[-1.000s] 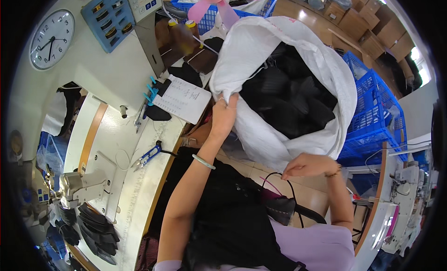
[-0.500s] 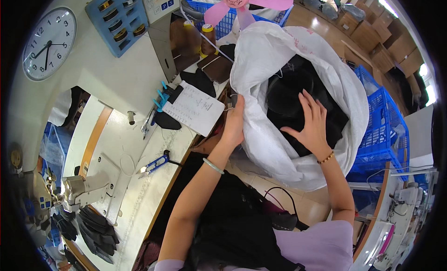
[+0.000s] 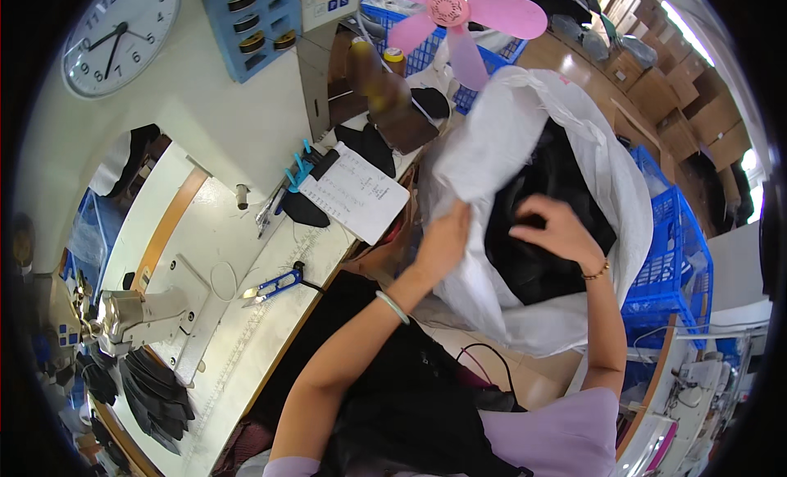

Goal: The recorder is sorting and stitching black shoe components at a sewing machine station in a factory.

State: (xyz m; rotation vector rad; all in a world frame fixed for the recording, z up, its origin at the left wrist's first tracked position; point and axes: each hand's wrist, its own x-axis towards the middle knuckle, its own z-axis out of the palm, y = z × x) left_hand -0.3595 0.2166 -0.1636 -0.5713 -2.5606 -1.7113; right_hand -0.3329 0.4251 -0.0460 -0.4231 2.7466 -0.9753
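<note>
A large white woven sack [image 3: 623, 206] stands in front of me with its mouth turned open. Black fabric pieces [image 3: 545, 268] lie inside it. At the sack's left side, my left hand [image 3: 447, 241] grips the folded rim; it is blurred and its fingertips are partly hidden. My right hand [image 3: 561, 232] is over the black pieces inside the mouth. Its fingers are curled, with the thumb apart from them, and nothing shows between them.
Left of me, a sewing machine [image 3: 143, 317] stands on a white table holding blue thread snips [image 3: 275, 287], a written notepad [image 3: 354, 194] and stacked black pieces [image 3: 156, 395]. A pink fan [image 3: 449, 9] is beyond the sack. Blue crates [image 3: 676, 255] stand at the right.
My right hand has gone from spread fingers to a curled shape. My left hand has moved down and right along the sack's rim, folding it inward. The view has shifted.
</note>
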